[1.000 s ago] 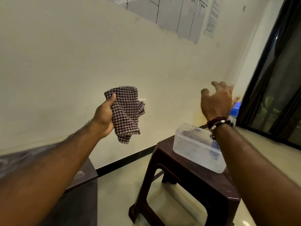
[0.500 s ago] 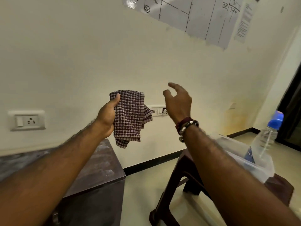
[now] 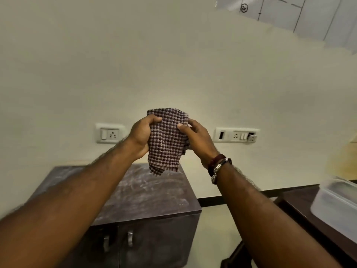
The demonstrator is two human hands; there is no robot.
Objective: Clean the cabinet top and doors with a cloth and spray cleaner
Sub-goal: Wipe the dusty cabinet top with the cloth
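A brown-and-white checked cloth [image 3: 166,140] hangs in the air above the cabinet, held from both sides. My left hand [image 3: 140,136] grips its left edge with the thumb across the front. My right hand [image 3: 197,140] pinches its right edge, thumb on the front and fingers behind. Below stands a dark brown cabinet whose dusty, streaked top [image 3: 146,192] sits under the cloth. Its two doors [image 3: 150,240] carry metal handles near the middle. No spray cleaner is in view.
A dark stool [image 3: 301,202] at the right holds a clear plastic container [image 3: 336,206]. The cream wall behind has a socket plate [image 3: 109,133] at left and a switch panel [image 3: 236,134] at right. Light floor lies between cabinet and stool.
My right hand came in from the right and took hold of the cloth's right edge. The view swung left, bringing the cabinet to the centre and putting the bottle out of view.
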